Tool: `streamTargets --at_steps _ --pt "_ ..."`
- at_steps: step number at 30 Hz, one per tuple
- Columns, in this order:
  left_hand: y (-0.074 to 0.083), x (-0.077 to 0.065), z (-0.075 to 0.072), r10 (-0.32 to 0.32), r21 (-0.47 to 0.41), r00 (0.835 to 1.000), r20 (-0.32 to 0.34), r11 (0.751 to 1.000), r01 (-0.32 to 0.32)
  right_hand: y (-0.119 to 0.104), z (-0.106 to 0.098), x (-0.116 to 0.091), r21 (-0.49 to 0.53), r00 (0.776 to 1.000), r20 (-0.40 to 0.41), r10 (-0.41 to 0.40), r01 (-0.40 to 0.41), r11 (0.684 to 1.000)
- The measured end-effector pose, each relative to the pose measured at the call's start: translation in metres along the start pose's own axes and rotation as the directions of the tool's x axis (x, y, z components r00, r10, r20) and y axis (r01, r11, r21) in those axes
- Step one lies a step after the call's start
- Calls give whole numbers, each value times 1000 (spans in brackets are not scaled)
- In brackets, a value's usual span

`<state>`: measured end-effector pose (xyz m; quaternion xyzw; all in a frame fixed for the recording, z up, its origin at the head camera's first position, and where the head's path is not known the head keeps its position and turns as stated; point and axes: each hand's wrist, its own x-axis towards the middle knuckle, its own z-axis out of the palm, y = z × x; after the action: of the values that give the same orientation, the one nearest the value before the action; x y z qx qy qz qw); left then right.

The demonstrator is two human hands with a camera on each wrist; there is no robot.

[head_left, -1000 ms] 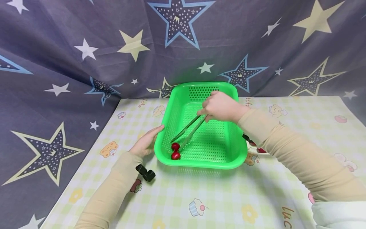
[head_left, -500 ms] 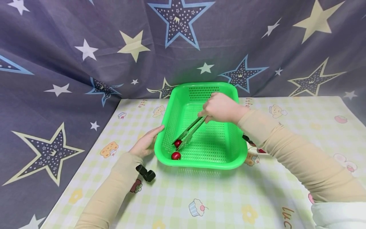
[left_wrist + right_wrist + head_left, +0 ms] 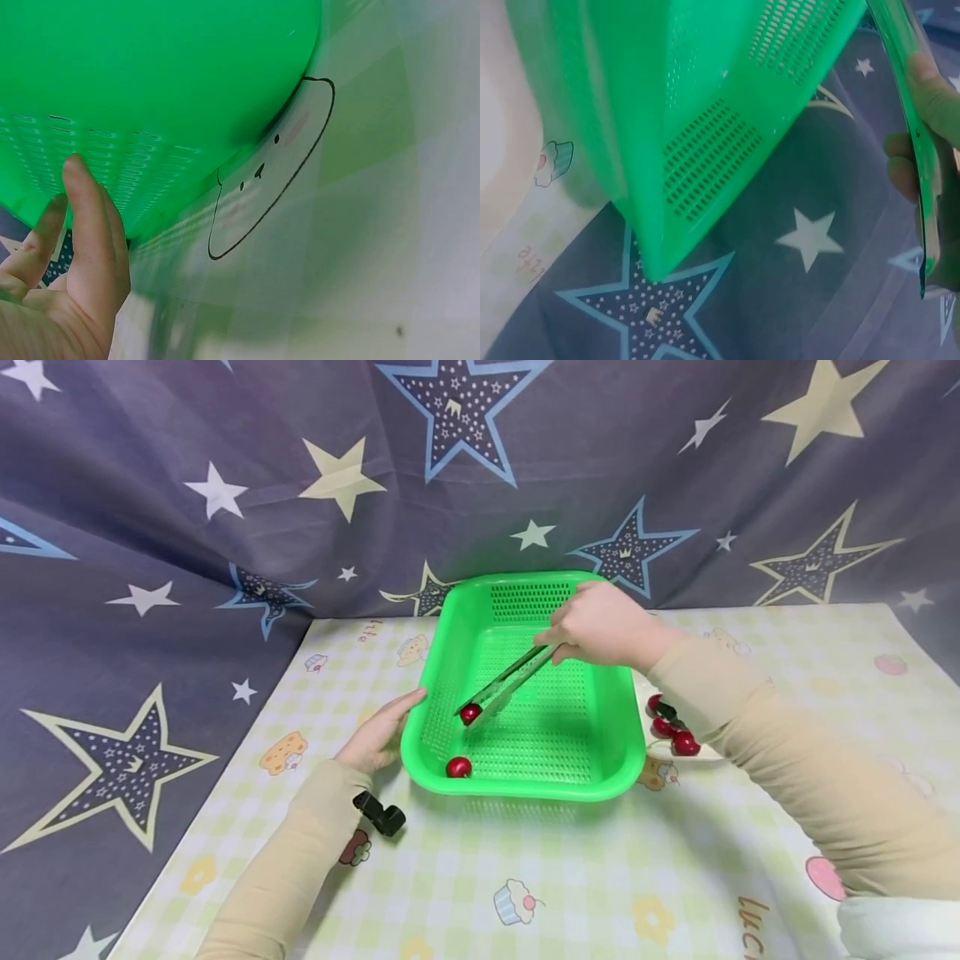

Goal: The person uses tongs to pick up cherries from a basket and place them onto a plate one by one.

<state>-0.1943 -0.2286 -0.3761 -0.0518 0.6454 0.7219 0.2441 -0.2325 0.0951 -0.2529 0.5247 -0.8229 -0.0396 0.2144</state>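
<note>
A green plastic basket (image 3: 525,789) with perforated walls stands on the table. My left hand (image 3: 381,731) is at its left side, and in the left wrist view the fairly straight fingers (image 3: 94,225) touch the outer wall. Over the basket, my right hand (image 3: 600,622) grips metal tongs (image 3: 510,677), also seen as a shiny strip in the right wrist view. Between the tips of the tongs is a red cherry (image 3: 471,714), above the basket floor. Another cherry (image 3: 459,767) lies in the near left corner.
To the right of the basket, a white plate (image 3: 708,753) holds several cherries (image 3: 684,742), partly hidden by the right forearm. A checked cloth (image 3: 450,877) covers the table. Behind it hangs a dark curtain (image 3: 262,443) with stars.
The tongs closed on one cherry and raised it slightly up from the near left corner. My right hand has moved up and right, uncovering more of the plate. The left hand stays at the basket.
</note>
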Motion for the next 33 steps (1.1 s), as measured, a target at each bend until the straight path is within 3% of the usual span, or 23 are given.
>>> streamTargets --at_steps 9,19,33 --pt "2 -3 1 4 -24 1000 12 1000 -3 7 2 -20 -12 996 -63 62 -63 998" --pt "0 -2 1 7 -22 1000 12 1000 -7 6 2 -44 66 966 -234 109 -96 993" --pt "1 -1 2 4 -24 1000 7 1000 -4 2 8 -71 186 938 -327 115 -55 981"
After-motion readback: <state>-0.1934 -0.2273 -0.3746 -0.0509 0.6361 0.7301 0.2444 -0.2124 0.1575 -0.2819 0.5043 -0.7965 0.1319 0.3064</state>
